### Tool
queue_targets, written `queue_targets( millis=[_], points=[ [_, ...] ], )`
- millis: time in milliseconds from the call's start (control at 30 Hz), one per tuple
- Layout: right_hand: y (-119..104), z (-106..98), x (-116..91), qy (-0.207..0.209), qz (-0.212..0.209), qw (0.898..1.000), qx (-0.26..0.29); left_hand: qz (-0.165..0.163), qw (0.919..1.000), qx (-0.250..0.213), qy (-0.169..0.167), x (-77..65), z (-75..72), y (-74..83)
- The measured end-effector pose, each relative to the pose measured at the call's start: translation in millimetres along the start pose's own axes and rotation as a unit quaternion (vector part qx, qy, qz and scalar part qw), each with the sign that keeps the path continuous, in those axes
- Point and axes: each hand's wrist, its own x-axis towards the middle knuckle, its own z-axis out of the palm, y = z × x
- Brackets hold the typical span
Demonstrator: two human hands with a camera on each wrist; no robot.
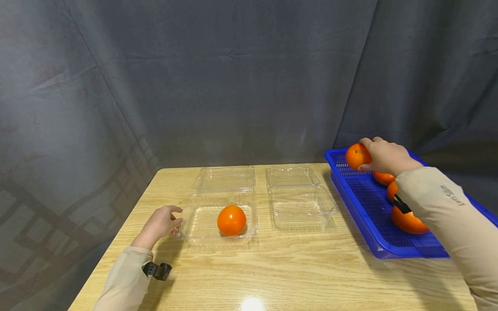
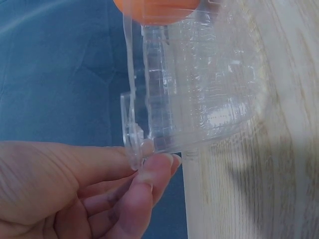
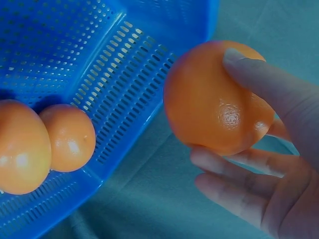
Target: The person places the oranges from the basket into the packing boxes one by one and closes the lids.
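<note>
My right hand (image 1: 389,157) grips an orange (image 1: 357,156) above the far left part of a blue plastic basket (image 1: 350,203). In the right wrist view the thumb lies over the top of the orange (image 3: 214,99) and the fingers are beneath it. At the table's left side my left hand (image 1: 160,223) pinches the edge of a clear plastic container (image 1: 202,224) between thumb and fingers. The left wrist view shows the pinched rim (image 2: 133,142) close up. Inside this container, toward its right side, rests another round orange (image 1: 231,220).
Beside it stands a second clear container (image 1: 299,207), its lid (image 1: 292,176) folded open toward the back. The first container's lid (image 1: 225,178) also lies open. Several oranges (image 1: 406,220) sit in the basket at the table's right. A grey curtain (image 1: 249,86) hangs behind the table (image 1: 241,272).
</note>
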Motion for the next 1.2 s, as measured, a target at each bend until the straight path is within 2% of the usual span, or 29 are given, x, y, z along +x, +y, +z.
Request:
queue_targets(
  millis=[800,1200],
  points=[
    [-13,-7,-7,0.010,-0.009,1.000,0.000,0.000,1.0000,0.001,0.003,-0.4,0.3,0.7],
    [-17,-10,-9,0.014,-0.005,1.000,0.022,0.003,1.0000,-0.003,0.004,-0.6,1.4,0.5]
  ],
)
